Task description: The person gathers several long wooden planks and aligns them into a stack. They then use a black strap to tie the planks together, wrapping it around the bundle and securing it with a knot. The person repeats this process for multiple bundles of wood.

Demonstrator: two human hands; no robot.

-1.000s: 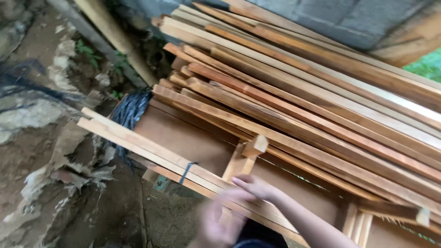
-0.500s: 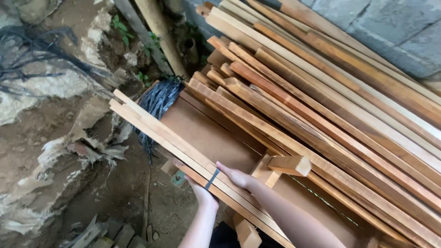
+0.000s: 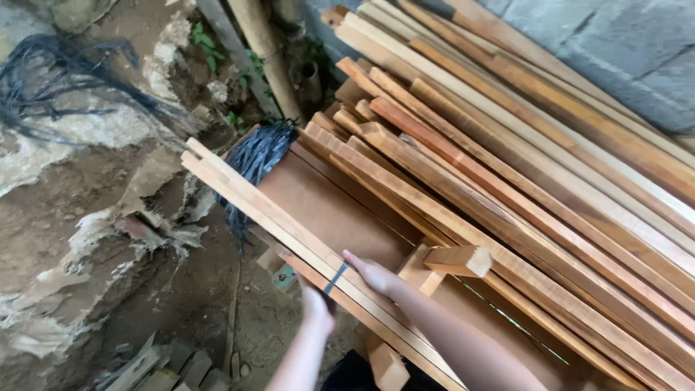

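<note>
A bundle of long thin wooden slats (image 3: 260, 210), tied with a dark band (image 3: 334, 278), slopes from upper left to lower right across a brown board (image 3: 326, 206). My left hand (image 3: 316, 304) grips the bundle from underneath, just by the band. My right hand (image 3: 373, 275) lies on top of the same bundle, fingers flat along the slats. A short wooden block (image 3: 457, 260) sticks out just right of my right hand.
A large stack of long wooden planks (image 3: 521, 159) leans against a grey block wall (image 3: 579, 36). A bunch of black strips (image 3: 253, 156) hangs behind the board. Bare earth and rock (image 3: 79, 195) lie to the left, scrap wood pieces (image 3: 174, 369) at the bottom.
A second ago my hands were blurred and reaching for the slat bundle. Now both hold it at the band, the left below and the right on top. The view has shifted left.
</note>
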